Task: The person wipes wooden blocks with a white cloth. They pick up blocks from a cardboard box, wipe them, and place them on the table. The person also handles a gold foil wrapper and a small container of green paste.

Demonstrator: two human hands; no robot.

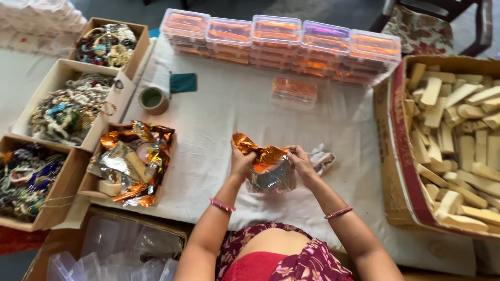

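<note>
Left hand (241,162): its grip is closed on the left side of an orange foil sheet (263,156), thumb on top, pink bangle at the wrist.
Right hand (303,163): its grip is closed on the foil's right side, fingers curled over the edge.
Orange foil sheet: crumpled, orange on top and silver beneath, held between both hands just above the tabletop (224,114), near its middle; whatever it wraps is hidden.
Tabletop: spread with white cloth.
Behind the hands: one clear plastic box (294,89) lies alone; a row of stacked clear boxes (281,39) with orange contents lines the far edge.
Left: a carton of foil scraps (130,161), a tape roll (152,100), and cartons of beaded jewellery (67,112).
Right: a large carton of pale wooden blocks (458,135).
</note>
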